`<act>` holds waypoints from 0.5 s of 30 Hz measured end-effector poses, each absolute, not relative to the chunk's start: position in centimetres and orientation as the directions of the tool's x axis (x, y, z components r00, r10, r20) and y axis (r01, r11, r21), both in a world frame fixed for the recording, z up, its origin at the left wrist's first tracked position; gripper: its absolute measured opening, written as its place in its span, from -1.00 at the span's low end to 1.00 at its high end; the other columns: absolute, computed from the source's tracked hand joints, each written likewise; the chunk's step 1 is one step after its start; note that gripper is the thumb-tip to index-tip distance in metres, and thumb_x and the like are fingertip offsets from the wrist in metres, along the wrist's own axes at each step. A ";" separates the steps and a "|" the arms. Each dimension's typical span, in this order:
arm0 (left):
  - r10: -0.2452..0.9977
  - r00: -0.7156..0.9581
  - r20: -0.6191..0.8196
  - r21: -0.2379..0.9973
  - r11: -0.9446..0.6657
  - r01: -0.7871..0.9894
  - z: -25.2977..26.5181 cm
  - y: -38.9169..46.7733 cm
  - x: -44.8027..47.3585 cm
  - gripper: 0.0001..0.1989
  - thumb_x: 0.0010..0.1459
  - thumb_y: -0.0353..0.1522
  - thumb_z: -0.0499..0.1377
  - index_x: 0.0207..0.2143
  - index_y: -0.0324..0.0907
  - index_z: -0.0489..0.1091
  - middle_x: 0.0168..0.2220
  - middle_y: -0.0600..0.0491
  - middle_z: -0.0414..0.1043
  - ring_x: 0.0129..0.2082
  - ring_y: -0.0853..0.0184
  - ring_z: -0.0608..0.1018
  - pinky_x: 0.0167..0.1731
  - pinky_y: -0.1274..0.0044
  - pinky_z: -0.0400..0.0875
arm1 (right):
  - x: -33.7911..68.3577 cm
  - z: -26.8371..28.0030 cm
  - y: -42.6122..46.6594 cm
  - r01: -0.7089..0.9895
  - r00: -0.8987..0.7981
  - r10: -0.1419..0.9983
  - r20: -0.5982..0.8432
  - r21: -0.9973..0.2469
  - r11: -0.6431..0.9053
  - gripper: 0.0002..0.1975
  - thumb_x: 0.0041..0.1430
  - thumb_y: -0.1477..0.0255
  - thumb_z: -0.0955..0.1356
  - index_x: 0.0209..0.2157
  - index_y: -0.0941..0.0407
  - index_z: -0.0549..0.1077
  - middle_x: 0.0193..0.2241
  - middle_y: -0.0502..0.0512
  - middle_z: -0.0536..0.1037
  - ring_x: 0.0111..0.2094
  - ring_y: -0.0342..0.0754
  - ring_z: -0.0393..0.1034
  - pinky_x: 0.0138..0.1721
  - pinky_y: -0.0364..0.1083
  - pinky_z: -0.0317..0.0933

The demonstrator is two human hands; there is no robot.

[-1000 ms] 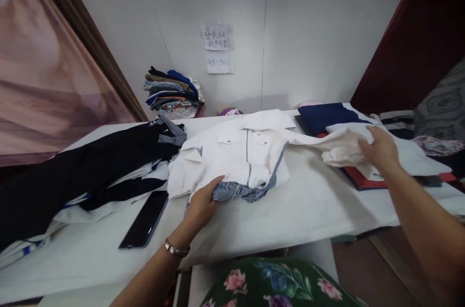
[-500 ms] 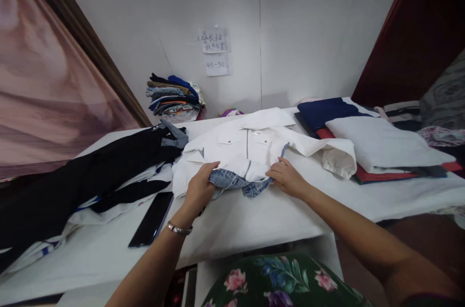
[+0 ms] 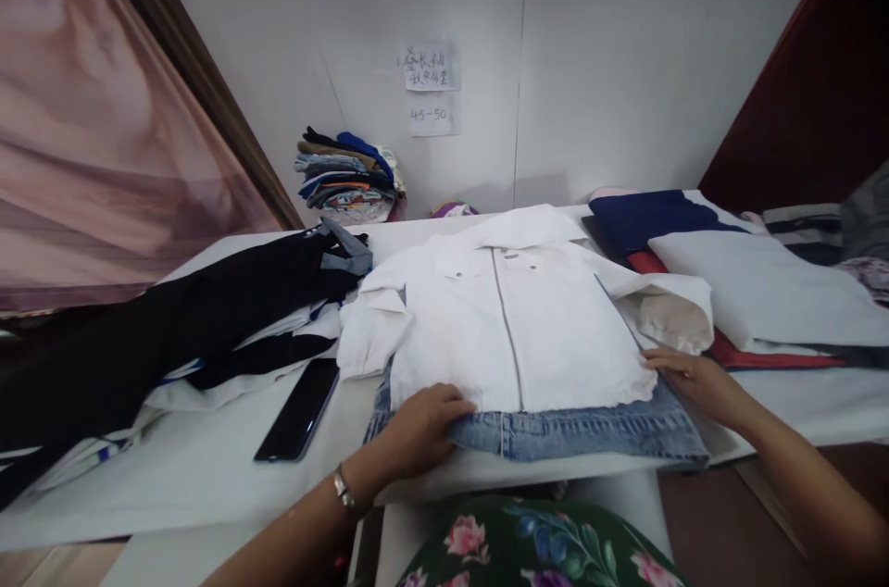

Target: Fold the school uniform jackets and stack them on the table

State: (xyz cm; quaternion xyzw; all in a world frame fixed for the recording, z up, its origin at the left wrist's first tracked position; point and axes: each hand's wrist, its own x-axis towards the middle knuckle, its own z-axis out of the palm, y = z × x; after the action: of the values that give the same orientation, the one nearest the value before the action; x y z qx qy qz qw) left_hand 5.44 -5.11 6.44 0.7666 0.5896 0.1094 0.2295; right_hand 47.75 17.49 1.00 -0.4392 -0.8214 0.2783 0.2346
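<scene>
A white zip-front jacket (image 3: 458, 328) lies spread on the table, its front facing up and its collar at the far end. Beneath it, a blue denim garment (image 3: 590, 432) shows below the hem and along the sides. My left hand (image 3: 427, 425) is closed at the lower hem, left of the zip, with the thumb hidden. At the lower right corner, my right hand (image 3: 694, 383) has its fingers bent over the white jacket's edge. The left sleeve in view is bunched beside the body; the right one stretches toward folded clothes.
Dark clothes (image 3: 208, 291) are heaped on the left, with a phone (image 3: 298, 411) beside them. Folded garments (image 3: 764, 291) lie on the right. A clothes stack (image 3: 347, 175) stands by the wall, below paper notes (image 3: 431, 87). A curtain (image 3: 104, 124) hangs at left.
The white jacket's bunched lower part is now drawn toward me and lies flat. More denim shows below it. My hands have come nearer and moved farther apart.
</scene>
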 end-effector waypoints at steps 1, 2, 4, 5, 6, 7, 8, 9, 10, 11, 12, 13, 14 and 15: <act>0.954 0.279 -0.112 0.551 -0.174 0.816 6.7 -5.0 4.8 -0.51 0.01 -0.41 0.19 0.05 -0.02 0.38 0.02 0.02 0.43 -0.01 0.21 0.46 0.04 0.39 0.32 | 47.8 0.8 17.2 0.606 -0.457 0.880 0.129 -0.679 0.414 -0.61 0.02 0.06 0.30 -0.36 0.04 0.61 -0.17 0.15 0.61 -0.10 0.19 0.50 0.02 0.10 0.33; 0.961 0.252 -0.111 0.615 -0.133 0.778 7.0 -4.7 4.0 -0.52 0.02 -0.32 0.23 0.05 -0.03 0.38 0.05 0.02 0.42 0.01 0.21 0.46 0.05 0.40 0.32 | 47.9 0.8 17.0 0.620 -0.404 0.907 0.118 -0.694 0.366 -0.60 0.01 0.07 0.30 -0.30 0.04 0.60 -0.16 0.15 0.61 -0.09 0.19 0.49 0.02 0.10 0.33; 0.994 0.076 -0.082 0.674 -0.001 0.738 7.4 -3.9 1.9 -0.55 0.07 -0.17 0.19 0.02 -0.08 0.40 0.05 0.00 0.44 0.01 0.20 0.47 0.04 0.40 0.34 | 47.6 0.8 16.8 0.642 -0.305 0.949 0.077 -0.720 0.265 -0.52 -0.02 0.06 0.32 -0.16 0.05 0.57 -0.16 0.14 0.61 -0.08 0.20 0.48 -0.01 0.08 0.34; 0.997 -0.058 -0.059 0.666 0.082 0.741 7.4 -3.3 0.8 -0.57 0.11 -0.13 0.14 -0.01 -0.11 0.42 0.02 -0.01 0.46 -0.01 0.20 0.48 0.02 0.40 0.35 | 47.4 0.8 16.8 0.648 -0.269 0.962 0.047 -0.730 0.217 -0.46 -0.04 0.04 0.32 -0.10 0.06 0.54 -0.16 0.15 0.61 -0.09 0.21 0.48 -0.03 0.08 0.35; 0.980 -0.195 -0.033 0.631 0.172 0.756 7.3 -2.6 -0.2 -0.58 0.15 -0.12 0.08 -0.04 -0.14 0.44 -0.02 -0.04 0.48 -0.04 0.19 0.50 -0.01 0.40 0.37 | 47.0 0.8 16.9 0.654 -0.240 0.971 0.012 -0.737 0.171 -0.40 -0.06 0.02 0.32 -0.04 0.08 0.50 -0.16 0.16 0.61 -0.11 0.22 0.49 -0.06 0.09 0.37; 0.951 -0.308 -0.015 0.573 0.261 0.777 7.1 -1.8 -1.1 -0.59 0.18 -0.13 0.04 -0.06 -0.17 0.44 -0.05 -0.07 0.49 -0.07 0.19 0.51 -0.04 0.39 0.37 | 46.6 0.6 17.1 0.660 -0.219 0.976 -0.022 -0.740 0.132 -0.33 -0.08 0.00 0.33 0.01 0.10 0.47 -0.14 0.18 0.60 -0.14 0.22 0.50 -0.09 0.09 0.38; 0.924 -0.382 -0.008 0.497 0.335 0.801 6.8 -1.1 -1.9 -0.59 0.20 -0.15 0.01 -0.06 -0.20 0.43 -0.07 -0.10 0.50 -0.09 0.18 0.52 -0.06 0.39 0.37 | 46.1 0.5 17.3 0.665 -0.197 0.979 -0.048 -0.740 0.098 -0.28 -0.10 -0.01 0.34 0.05 0.12 0.44 -0.12 0.21 0.59 -0.17 0.23 0.51 -0.13 0.09 0.40; 0.906 -0.422 -0.009 0.410 0.388 0.825 6.4 -0.3 -2.7 -0.59 0.21 -0.18 0.00 -0.05 -0.22 0.42 -0.07 -0.12 0.50 -0.09 0.17 0.52 -0.06 0.38 0.36 | 45.5 0.3 17.6 0.669 -0.178 0.982 -0.062 -0.739 0.074 -0.25 -0.11 -0.01 0.34 0.07 0.13 0.41 -0.10 0.23 0.58 -0.20 0.23 0.52 -0.16 0.09 0.41; 0.895 -0.446 -0.009 0.318 0.425 0.848 6.1 0.3 -3.3 -0.60 0.21 -0.20 0.00 -0.04 -0.24 0.41 -0.04 -0.15 0.48 -0.06 0.15 0.50 -0.06 0.37 0.35 | 45.0 0.1 18.0 0.672 -0.164 0.984 -0.063 -0.738 0.065 -0.24 -0.11 -0.01 0.35 0.08 0.13 0.40 -0.07 0.24 0.56 -0.21 0.23 0.53 -0.17 0.09 0.41; 0.885 -0.465 -0.008 0.227 0.454 0.862 5.8 0.9 -3.9 -0.60 0.21 -0.21 0.01 -0.03 -0.26 0.40 0.00 -0.19 0.44 -0.02 0.12 0.48 -0.06 0.36 0.34 | 44.5 -0.2 18.3 0.673 -0.162 0.985 -0.055 -0.737 0.069 -0.25 -0.11 0.00 0.36 0.08 0.12 0.40 -0.05 0.25 0.55 -0.18 0.24 0.52 -0.16 0.09 0.41; 0.872 -0.490 -0.007 0.143 0.486 0.862 5.6 1.4 -4.4 -0.59 0.21 -0.20 0.01 -0.03 -0.28 0.39 0.03 -0.23 0.41 0.01 0.08 0.45 -0.06 0.34 0.33 | 44.2 -0.4 18.7 0.672 -0.166 0.985 -0.042 -0.736 0.082 -0.28 -0.10 0.02 0.37 0.07 0.11 0.42 -0.03 0.24 0.54 -0.14 0.26 0.51 -0.14 0.10 0.40; 0.853 -0.522 -0.006 0.075 0.521 0.850 5.5 1.8 -4.8 -0.58 0.21 -0.20 0.01 -0.04 -0.30 0.39 0.05 -0.27 0.38 0.03 0.04 0.44 -0.07 0.32 0.33 | 43.9 -0.6 19.1 0.673 -0.172 0.985 -0.028 -0.733 0.097 -0.30 -0.09 0.03 0.37 0.06 0.11 0.43 -0.03 0.24 0.54 -0.10 0.27 0.49 -0.12 0.10 0.39; 0.829 -0.559 -0.007 0.023 0.559 0.829 5.4 2.1 -5.2 -0.58 0.21 -0.20 0.02 -0.05 -0.33 0.39 0.05 -0.30 0.36 0.03 0.01 0.43 -0.08 0.30 0.33 | 43.7 -0.8 19.4 0.677 -0.181 0.983 -0.019 -0.728 0.111 -0.32 -0.08 0.04 0.37 0.05 0.10 0.44 -0.04 0.23 0.54 -0.08 0.28 0.47 -0.10 0.11 0.39; 0.809 -0.588 -0.003 -0.012 0.588 0.809 5.5 2.4 -5.5 -0.58 0.21 -0.21 0.02 -0.06 -0.35 0.39 0.05 -0.33 0.36 0.03 -0.02 0.42 -0.09 0.28 0.33 | 43.5 -0.9 19.7 0.685 -0.191 0.982 -0.002 -0.717 0.132 -0.34 -0.08 0.05 0.37 0.04 0.10 0.45 -0.05 0.22 0.55 -0.07 0.27 0.47 -0.10 0.11 0.39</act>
State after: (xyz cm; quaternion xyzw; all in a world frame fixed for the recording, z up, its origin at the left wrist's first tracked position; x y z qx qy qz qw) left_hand -5.52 2.37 5.47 0.4541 0.8909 -0.0061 -0.0016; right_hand 43.51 19.69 -0.87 -0.5860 -0.7108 0.3009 0.2467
